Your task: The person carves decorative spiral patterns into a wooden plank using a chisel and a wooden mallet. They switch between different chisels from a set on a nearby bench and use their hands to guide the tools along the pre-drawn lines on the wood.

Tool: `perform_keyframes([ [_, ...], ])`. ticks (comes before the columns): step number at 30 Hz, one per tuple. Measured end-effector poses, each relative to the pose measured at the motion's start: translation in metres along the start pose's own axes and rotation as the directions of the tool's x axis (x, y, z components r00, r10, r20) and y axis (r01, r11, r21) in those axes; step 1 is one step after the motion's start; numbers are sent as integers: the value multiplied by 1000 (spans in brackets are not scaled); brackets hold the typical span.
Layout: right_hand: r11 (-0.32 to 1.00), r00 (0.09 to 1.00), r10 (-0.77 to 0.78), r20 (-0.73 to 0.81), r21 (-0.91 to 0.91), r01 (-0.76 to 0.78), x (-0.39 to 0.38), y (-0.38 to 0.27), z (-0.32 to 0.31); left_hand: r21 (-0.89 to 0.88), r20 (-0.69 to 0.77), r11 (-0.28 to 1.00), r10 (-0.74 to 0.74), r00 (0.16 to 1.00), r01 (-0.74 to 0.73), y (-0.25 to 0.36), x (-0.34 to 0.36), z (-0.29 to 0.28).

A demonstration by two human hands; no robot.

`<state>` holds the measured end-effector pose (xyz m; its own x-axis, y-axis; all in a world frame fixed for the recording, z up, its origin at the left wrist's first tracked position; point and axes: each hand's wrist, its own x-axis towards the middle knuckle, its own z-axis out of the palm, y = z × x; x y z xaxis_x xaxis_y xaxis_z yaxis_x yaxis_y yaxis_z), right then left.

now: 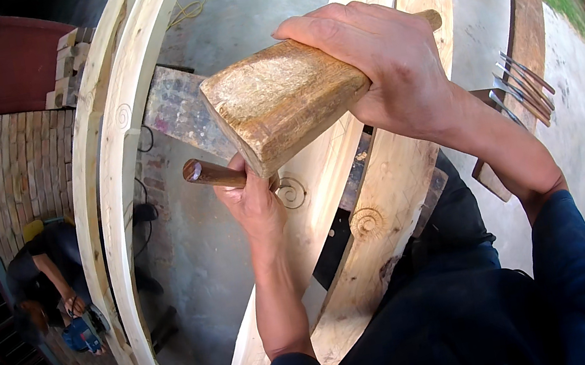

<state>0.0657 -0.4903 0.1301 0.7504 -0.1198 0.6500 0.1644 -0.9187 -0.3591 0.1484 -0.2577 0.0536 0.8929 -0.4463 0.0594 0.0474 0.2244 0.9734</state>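
My right hand [396, 61] is wrapped round a wooden mallet [279, 100], close behind its blocky, worn head; the handle's end pokes out past the hand. Below the head, my left hand [254, 204] grips a chisel [210, 174] by its dark wooden handle. The chisel's blade is hidden by the hand and mallet. Beneath both hands lie two pale timber beams. A dark spiral marks the left beam [329, 172], just right of my left hand. Another spiral [367, 223] is on the right beam [393, 181], nearer my body.
Two long beams [126, 156] stretch along the left. Beyond them a co-worker [52, 273] crouches, one hand on a blue power tool [84, 333]. At right, several chisels [524, 89] lie beside a long wooden bench [528, 11]. A stained board [184, 112] crosses under the beams.
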Motion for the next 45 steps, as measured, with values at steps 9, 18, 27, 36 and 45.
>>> perform_keyframes([
  [9,849,936,305,-175,495,-184,58,-31,-30,57,83,997,-63,995,58,9,2,4],
  [18,981,943,-172,-283,33,189,78,-22,-7,57,46,997,-57,997,54,11,-2,10],
  [27,989,999,-32,4,-146,32,43,-13,-20,87,-187,996,13,982,3,10,0,19],
  [36,247,407,819,405,392,-886,-111,29,-9,494,353,695,390,851,-523,-12,-48,79],
  [45,146,293,845,447,334,-931,-122,19,3,527,298,672,427,854,-520,-16,-45,82],
])
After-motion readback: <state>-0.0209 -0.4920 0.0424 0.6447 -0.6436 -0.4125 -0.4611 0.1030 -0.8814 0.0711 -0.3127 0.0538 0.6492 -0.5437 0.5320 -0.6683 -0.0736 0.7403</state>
